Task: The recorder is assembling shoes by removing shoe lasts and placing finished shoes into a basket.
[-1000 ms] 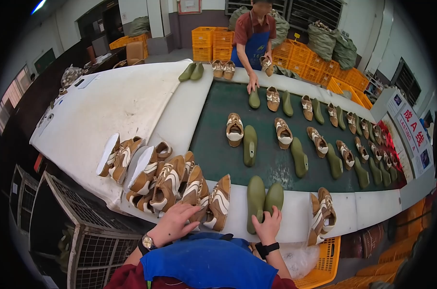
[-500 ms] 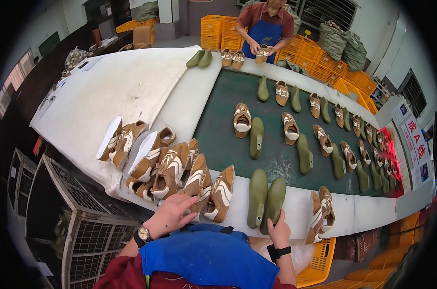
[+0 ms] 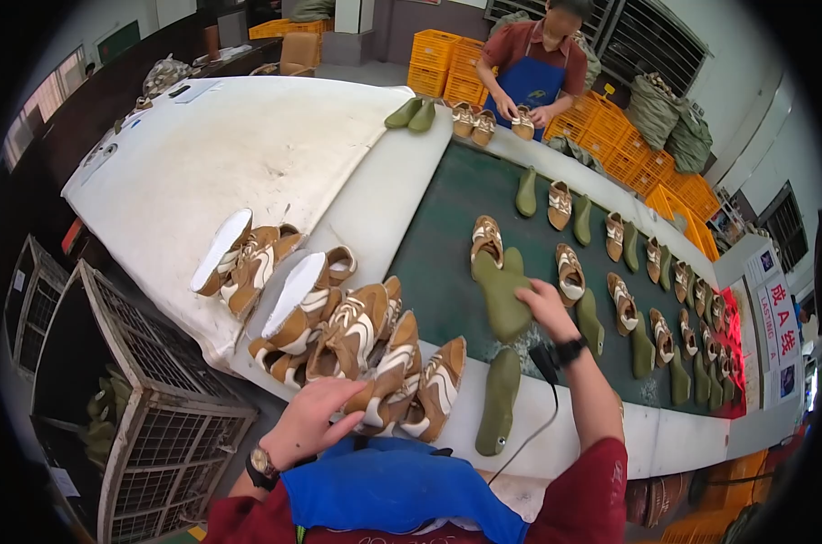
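Observation:
My right hand (image 3: pixel 549 311) grips a green shoe last (image 3: pixel 500 304) by its thick end, over the dark green work surface. This last partly covers another green last and the lower end of a brown and white shoe (image 3: pixel 486 234). A matching last (image 3: pixel 499 399) lies on the white near ledge, below my right hand. My left hand (image 3: pixel 313 419) is closed, fingers and thumb around the near end of a brown and white shoe (image 3: pixel 395 367). That shoe belongs to a heap at the ledge's left, with another shoe (image 3: pixel 436 388) just right of it.
Rows of shoes and lasts (image 3: pixel 642 344) run right along the green surface (image 3: pixel 429 245). Across the table a co-worker (image 3: pixel 529 82) handles a shoe. Left stand a white-covered table (image 3: pixel 248 145) and a wire cage (image 3: pixel 171 453). A thin cable (image 3: pixel 538 435) hangs near my right wrist.
My right hand has lifted one last off the near ledge and carried it forward over the green surface. My left hand stays at the shoe heap. The whole view has shifted slightly.

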A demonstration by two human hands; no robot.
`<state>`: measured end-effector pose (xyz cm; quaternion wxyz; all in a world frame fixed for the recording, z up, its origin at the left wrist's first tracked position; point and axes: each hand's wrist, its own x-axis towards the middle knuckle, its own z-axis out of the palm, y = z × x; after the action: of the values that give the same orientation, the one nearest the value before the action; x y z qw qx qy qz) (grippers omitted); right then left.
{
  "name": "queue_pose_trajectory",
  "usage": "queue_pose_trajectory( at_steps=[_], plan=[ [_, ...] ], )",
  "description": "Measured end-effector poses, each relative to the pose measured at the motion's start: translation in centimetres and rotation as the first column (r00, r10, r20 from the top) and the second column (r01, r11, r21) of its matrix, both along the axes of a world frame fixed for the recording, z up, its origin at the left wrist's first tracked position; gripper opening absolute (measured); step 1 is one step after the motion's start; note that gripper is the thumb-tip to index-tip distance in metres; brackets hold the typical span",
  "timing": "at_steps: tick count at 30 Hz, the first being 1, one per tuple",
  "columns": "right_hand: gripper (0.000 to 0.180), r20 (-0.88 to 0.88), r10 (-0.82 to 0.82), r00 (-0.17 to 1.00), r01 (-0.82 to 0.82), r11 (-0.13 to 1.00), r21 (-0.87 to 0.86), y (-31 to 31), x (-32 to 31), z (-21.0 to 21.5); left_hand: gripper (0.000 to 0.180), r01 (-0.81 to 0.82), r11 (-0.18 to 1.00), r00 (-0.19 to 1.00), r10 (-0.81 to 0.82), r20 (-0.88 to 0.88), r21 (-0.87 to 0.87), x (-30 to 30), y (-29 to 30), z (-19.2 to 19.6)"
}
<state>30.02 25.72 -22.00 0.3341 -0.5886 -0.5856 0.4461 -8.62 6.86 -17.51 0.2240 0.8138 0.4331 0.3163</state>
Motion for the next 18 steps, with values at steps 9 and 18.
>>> queue_pose_trajectory(
  at_steps=[9, 18],
  plan=[
    [0.075, 0.646, 0.359, 0.674, -0.243, 0.933, -0.265, 16.9, -15.1, -14.8, 0.036, -0.308, 0.944, 0.949, 0.313, 0.029, -0.114, -3.3, 0.0, -1.0],
    [0.075, 0.436, 0.205, 0.877, -0.02, 0.92, -0.392, 14.5, -16.6, -13.7, 0.035, -0.26, 0.963, 0.965, 0.261, 0.004, -0.071, -2.5, -0.1, -1.6]
  ],
)
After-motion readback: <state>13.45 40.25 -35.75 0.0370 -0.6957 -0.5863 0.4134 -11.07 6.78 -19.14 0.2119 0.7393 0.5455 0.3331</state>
